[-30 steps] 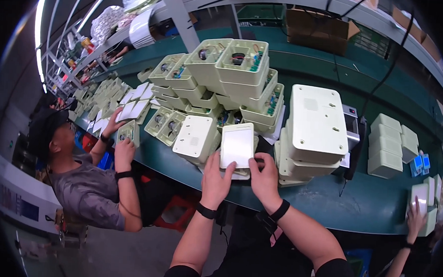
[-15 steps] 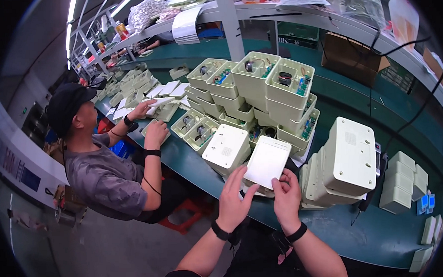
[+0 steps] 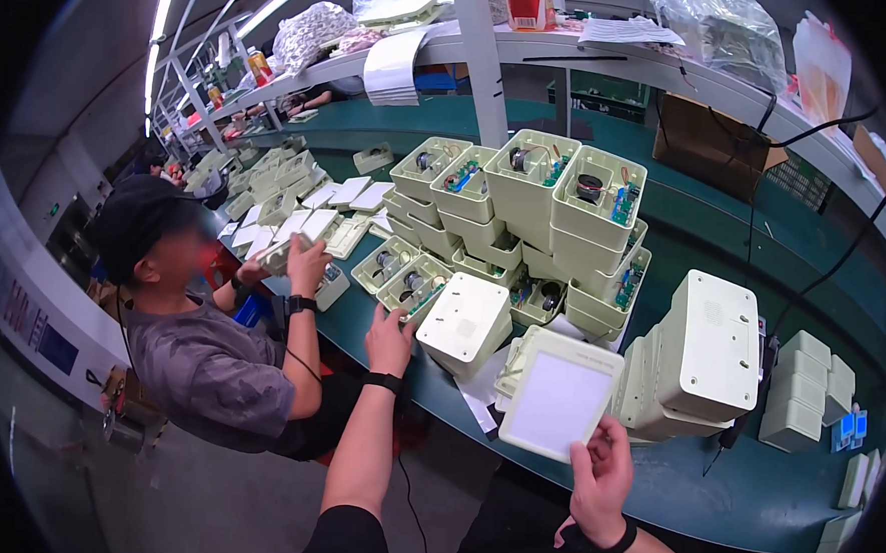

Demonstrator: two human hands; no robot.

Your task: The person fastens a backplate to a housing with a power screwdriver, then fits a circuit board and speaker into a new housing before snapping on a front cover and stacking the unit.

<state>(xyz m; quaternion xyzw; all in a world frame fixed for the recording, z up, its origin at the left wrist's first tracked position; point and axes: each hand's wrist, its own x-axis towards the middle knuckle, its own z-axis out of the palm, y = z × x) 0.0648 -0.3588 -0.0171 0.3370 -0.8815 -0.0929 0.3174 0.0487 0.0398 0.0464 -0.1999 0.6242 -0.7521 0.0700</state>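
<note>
My right hand grips a cream front cover with a pale screen-like panel by its lower right corner, holding it tilted above the bench's near edge. To the left, my left hand reaches with fingers apart to the near edge of an open cream housing with wires and a green circuit board inside. I cannot tell whether the fingertips touch it. Between my hands a closed cream box lies back side up. Behind the cover, another cream part is partly hidden.
Stacked open housings rise beyond my hands. Closed boxes are piled at right, near smaller grey-cream boxes and blue items. At left, a co-worker handles a cream part beside scattered white panels. A shelf runs above.
My left hand has let go of the cover and moved left to the open housings. My right hand alone now holds the cover, raised and tilted. The co-worker's hands have come together on a part.
</note>
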